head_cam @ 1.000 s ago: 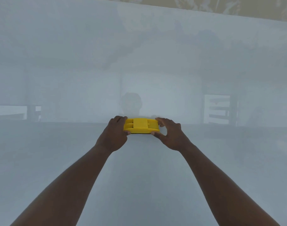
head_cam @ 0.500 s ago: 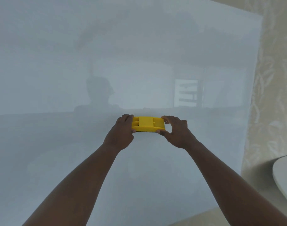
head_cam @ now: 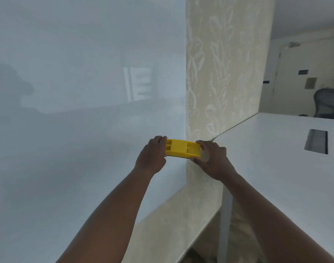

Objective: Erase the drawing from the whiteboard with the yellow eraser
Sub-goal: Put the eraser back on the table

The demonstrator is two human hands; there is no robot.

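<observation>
The yellow eraser (head_cam: pixel 179 148) is a flat plastic block held level between both hands, in front of the whiteboard's right edge. My left hand (head_cam: pixel 151 155) grips its left end and my right hand (head_cam: pixel 211 158) grips its right end. The whiteboard (head_cam: pixel 76 111) fills the left half of the view; its glossy surface shows only faint reflections, and I see no drawing on it.
Patterned beige wall (head_cam: pixel 223 73) stands right of the board. A white table (head_cam: pixel 285 168) with a rectangular cable slot (head_cam: pixel 316 141) reaches in from the right, on a grey leg (head_cam: pixel 226 215). A dark office chair (head_cam: pixel 327 103) sits far right.
The view has swung to the right: the board's right edge, the wall and the table have come into sight. Both hands still hold the eraser, now at the board's right edge.
</observation>
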